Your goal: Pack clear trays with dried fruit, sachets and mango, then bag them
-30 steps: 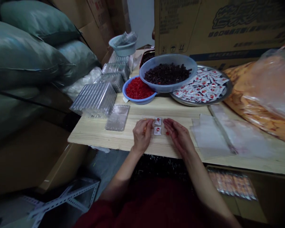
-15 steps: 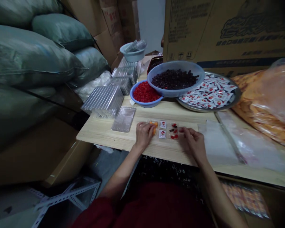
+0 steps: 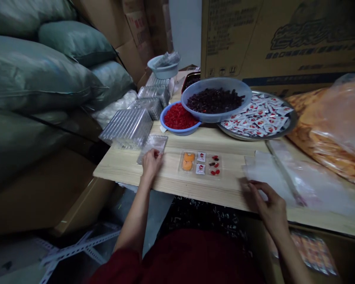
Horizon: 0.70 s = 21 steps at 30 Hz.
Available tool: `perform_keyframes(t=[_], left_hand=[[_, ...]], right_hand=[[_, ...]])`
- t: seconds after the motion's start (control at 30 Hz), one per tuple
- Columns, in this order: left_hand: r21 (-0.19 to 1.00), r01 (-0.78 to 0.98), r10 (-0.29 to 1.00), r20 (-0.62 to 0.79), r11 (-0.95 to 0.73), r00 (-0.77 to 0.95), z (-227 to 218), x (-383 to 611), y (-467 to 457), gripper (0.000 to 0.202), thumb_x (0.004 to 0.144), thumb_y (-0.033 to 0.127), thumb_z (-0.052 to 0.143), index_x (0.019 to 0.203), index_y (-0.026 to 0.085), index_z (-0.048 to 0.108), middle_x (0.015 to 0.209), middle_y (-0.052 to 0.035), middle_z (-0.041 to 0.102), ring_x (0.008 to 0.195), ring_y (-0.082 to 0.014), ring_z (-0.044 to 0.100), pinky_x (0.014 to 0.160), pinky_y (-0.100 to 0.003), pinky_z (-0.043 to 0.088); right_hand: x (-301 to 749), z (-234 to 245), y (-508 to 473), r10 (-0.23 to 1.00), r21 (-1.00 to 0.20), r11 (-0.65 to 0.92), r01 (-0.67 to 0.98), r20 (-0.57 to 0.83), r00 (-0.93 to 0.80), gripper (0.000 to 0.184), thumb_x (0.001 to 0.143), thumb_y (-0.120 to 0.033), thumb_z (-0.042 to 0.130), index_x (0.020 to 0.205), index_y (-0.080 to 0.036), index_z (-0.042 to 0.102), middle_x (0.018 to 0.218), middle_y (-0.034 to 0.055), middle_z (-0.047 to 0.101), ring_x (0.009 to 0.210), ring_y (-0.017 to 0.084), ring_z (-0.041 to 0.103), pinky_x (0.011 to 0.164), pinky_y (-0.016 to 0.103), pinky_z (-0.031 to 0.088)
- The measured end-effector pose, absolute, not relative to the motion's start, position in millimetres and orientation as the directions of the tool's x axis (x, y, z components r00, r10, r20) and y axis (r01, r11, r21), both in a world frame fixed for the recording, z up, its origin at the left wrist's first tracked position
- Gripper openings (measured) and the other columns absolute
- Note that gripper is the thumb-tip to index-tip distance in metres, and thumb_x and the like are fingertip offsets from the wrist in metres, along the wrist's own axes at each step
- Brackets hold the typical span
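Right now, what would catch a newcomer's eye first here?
First, a blue bowl of red pieces and a bigger bowl of dark dried fruit at the back of the wooden board. Front and centre lies a clear tray holding orange pieces, red and dark pieces and two sachets.

Blue bowl: bright red diced fruit. Pale translucent blue bowl: near-black dried fruit. White sachets, red heart-like marks. Clear blister tray: orange pieces, small red and dark bits. Orange-yellow plastic bag. Tan carton, dark lettering, navy stripe. Grey-green sacks. Maroon sleeve. Black cloth, white squiggle pattern.
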<state>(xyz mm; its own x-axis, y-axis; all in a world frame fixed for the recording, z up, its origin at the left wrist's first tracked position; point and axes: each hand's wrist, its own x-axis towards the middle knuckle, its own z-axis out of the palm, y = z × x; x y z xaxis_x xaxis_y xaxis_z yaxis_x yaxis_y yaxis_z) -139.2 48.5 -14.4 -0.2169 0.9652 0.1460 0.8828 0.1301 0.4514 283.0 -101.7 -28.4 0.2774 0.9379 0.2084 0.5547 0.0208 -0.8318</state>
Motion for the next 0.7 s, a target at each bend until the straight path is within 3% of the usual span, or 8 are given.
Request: perform_keyframes(t=[0.1, 0.23, 0.33, 0.43, 0.53, 0.7], left_hand=[[0.485, 0.85, 0.966, 0.04, 0.206, -0.257, -23.4, -146.0, 55.4, 0.019, 0.087, 0.035, 0.059, 0.089, 0.019, 0.069, 0.086, -0.0067, 0.07, 0.084, -0.0216, 0.063, 0.078, -0.031, 0.044], [0.497, 0.834, 0.961, -0.001, 0.239, -0.275, -25.6, -145.9, 63.0, 0.022, 0.09, 0.033, 0.054, 0.085, 0.018, 0.069, 0.081, -0.0066, 0.07, 0.078, -0.0218, 0.063, 0.074, -0.031, 0.044], [0.477, 0.845, 0.958, 0.018, 0.243, -0.286, -13.9, -138.9, 60.9, 0.019, 0.09, 0.029, 0.052, 0.086, 0.018, 0.067, 0.085, -0.0097, 0.069, 0.084, -0.0255, 0.064, 0.079, -0.035, 0.045], [0.47, 0.865, 0.957, 0.128, 0.174, -0.262, 12.3, -125.6, 42.3, 0.016, 0.093, 0.025, 0.047, 0.089, 0.018, 0.061, 0.091, -0.0119, 0.067, 0.094, -0.0274, 0.062, 0.086, -0.037, 0.044], [0.575, 0.818, 0.961, 0.237, -0.022, -0.14, 49.4, -110.9, 8.7, 0.014, 0.097, 0.028, 0.044, 0.091, 0.021, 0.054, 0.087, -0.0067, 0.061, 0.084, -0.0229, 0.059, 0.081, -0.035, 0.044], [0.852, 0.509, 0.991, 0.135, -0.124, 0.015, 93.7, -96.4, -35.9, 0.021, 0.101, 0.037, 0.046, 0.089, 0.022, 0.051, 0.081, -0.0007, 0.049, 0.077, -0.0158, 0.048, 0.076, -0.029, 0.039]], right_hand=[[273.2, -28.0, -111.2, 0.956, -0.861, -0.016, 0.508, 0.136, 0.26, 0.029, 0.092, -0.051, 0.062, 0.094, -0.024, 0.072, 0.106, 0.005, 0.072, 0.101, 0.024, 0.067, 0.092, 0.036, 0.049], [254.6, -20.7, -112.2, 0.961, -0.896, -0.015, 0.444, 0.109, 0.253, 0.029, 0.092, -0.051, 0.063, 0.094, -0.024, 0.072, 0.104, 0.0045, 0.072, 0.1, 0.023, 0.066, 0.094, 0.035, 0.048], [246.1, -18.3, -109.1, 0.964, -0.92, -0.006, 0.393, 0.099, 0.246, 0.03, 0.09, -0.051, 0.064, 0.093, -0.023, 0.073, 0.103, 0.0055, 0.072, 0.101, 0.023, 0.066, 0.095, 0.036, 0.048], [240.5, -18.7, -108.1, 0.97, -0.937, 0.002, 0.348, 0.087, 0.228, 0.028, 0.091, -0.049, 0.064, 0.096, -0.023, 0.073, 0.105, 0.0063, 0.071, 0.103, 0.023, 0.065, 0.097, 0.037, 0.048], [232.0, -17.2, -107.7, 0.971, -0.963, 0.0, 0.268, 0.064, 0.232, 0.026, 0.093, -0.046, 0.063, 0.104, -0.024, 0.073, 0.11, 0.0065, 0.071, 0.107, 0.023, 0.064, 0.102, 0.038, 0.046], [205.0, -5.3, -89.0, 0.978, -1.0, -0.023, 0.008, -0.021, 0.208, 0.033, 0.091, -0.045, 0.068, 0.118, -0.026, 0.07, 0.129, 0.0074, 0.067, 0.125, 0.024, 0.059, 0.113, 0.042, 0.04]])
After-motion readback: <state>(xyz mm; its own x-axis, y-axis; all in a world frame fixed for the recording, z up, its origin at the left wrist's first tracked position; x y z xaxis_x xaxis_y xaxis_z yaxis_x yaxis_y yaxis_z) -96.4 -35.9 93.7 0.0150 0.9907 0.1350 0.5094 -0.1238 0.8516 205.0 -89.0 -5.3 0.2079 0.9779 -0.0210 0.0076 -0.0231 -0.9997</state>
